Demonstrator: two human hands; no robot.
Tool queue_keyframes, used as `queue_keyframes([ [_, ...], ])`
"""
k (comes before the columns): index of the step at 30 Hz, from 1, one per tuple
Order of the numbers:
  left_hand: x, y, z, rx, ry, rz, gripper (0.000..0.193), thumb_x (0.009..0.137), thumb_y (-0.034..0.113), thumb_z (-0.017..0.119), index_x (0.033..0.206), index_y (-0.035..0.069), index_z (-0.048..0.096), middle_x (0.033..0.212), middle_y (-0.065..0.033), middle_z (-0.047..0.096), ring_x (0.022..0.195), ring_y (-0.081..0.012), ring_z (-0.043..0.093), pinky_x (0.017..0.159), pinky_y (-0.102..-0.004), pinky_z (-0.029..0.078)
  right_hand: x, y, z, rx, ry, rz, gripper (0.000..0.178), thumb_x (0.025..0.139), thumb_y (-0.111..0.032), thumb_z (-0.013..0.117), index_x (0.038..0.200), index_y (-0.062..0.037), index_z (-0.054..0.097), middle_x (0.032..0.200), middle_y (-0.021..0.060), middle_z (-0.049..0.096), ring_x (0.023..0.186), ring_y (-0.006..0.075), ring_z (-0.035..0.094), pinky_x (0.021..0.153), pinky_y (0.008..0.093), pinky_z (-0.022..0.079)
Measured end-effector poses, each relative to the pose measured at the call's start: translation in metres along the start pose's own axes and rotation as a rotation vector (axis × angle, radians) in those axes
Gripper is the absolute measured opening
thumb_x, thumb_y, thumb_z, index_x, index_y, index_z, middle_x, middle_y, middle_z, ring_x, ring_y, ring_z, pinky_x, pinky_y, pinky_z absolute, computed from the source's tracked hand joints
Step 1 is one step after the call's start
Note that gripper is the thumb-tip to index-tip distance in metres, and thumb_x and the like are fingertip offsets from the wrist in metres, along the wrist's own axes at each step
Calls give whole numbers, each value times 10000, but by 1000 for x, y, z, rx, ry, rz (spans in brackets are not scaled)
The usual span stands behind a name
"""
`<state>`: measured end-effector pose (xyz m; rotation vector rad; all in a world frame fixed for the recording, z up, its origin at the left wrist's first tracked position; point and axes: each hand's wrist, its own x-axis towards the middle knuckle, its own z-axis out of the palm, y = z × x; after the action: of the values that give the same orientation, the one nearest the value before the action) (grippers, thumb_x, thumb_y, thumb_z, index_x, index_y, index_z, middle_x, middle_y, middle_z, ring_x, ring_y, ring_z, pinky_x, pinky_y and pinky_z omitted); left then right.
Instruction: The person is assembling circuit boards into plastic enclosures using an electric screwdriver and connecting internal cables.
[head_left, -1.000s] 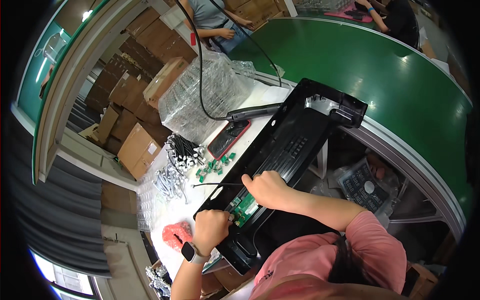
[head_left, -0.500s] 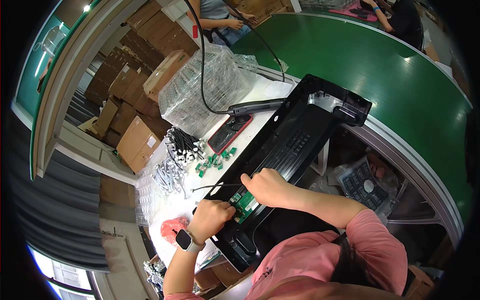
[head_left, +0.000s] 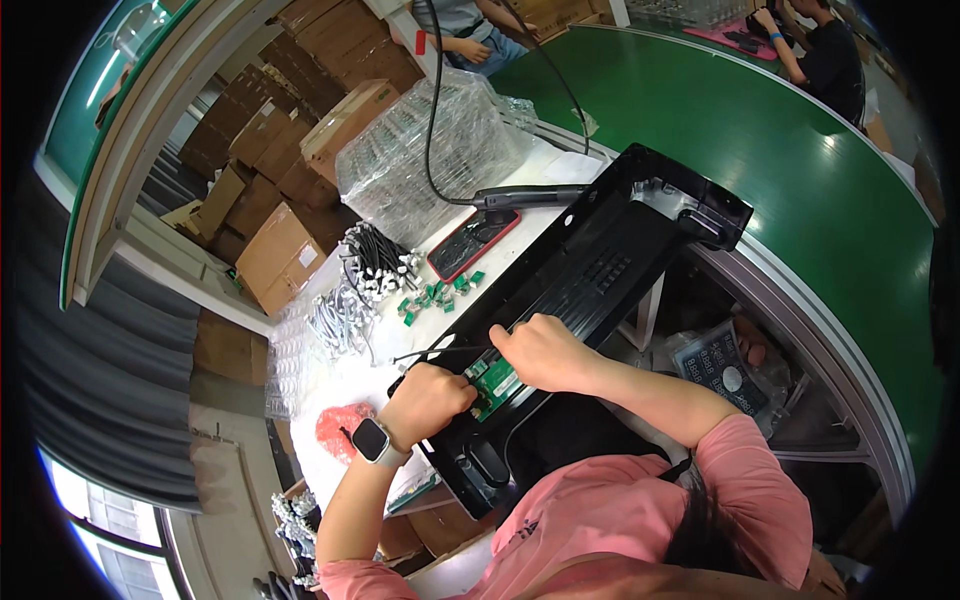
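Observation:
A long black plastic housing lies slantwise before me, its open inner side up. In its nearer part sits a green circuit board. My left hand, with a watch on the wrist, is closed at the board's left edge; what its fingertips pinch is hidden. My right hand is closed at the board's far right corner. A thin black cable runs from its fingers leftward over the housing's rim, its loose end above the white table. The right fingertips are mostly hidden.
Beyond the housing, the white table holds small green connectors, bundled cables, a red-edged phone, a corded black handheld tool and a plastic-wrapped stack. A green worktop curves behind. Another person stands beyond.
The whole view has shifted slightly, moving the table and its things a little right in the picture. Both hands stay closed at the circuit board, with little other visible change.

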<state>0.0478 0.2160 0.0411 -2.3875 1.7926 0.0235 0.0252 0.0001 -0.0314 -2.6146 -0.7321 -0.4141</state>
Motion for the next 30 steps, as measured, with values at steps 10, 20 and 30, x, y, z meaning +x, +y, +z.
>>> queue_keyframes([
  [10, 7, 14, -20, -470, 233, -323, 274, 813, 174, 702, 1035, 21, 647, 895, -118, 673, 825, -259, 665, 680, -366, 530, -10, -6, -32, 50, 116, 143, 143, 777, -60, 596, 905, 0, 577, 634, 162, 656, 605, 343, 678, 544, 436, 539],
  [20, 34, 41, -44, -1469, 1312, -387, 369, 1077, 241, 358, 959, -21, 589, 895, -135, 674, 746, -188, 646, 645, -334, 514, -12, -46, -11, 593, 200, 79, 182, 902, -141, 594, 1010, 3, 564, 694, 178, 654, 637, 383, 658, 565, 457, 514],
  [30, 24, 48, -100, -274, 535, -549, 114, 924, 118, 586, 859, 30, 555, 641, -135, 600, 558, -331, 600, 499, -410, 431, -1, -34, -86, 976, 537, -169, 236, 937, -113, 628, 1114, 35, 579, 878, 91, 639, 704, 144, 638, 627, 275, 509],
])
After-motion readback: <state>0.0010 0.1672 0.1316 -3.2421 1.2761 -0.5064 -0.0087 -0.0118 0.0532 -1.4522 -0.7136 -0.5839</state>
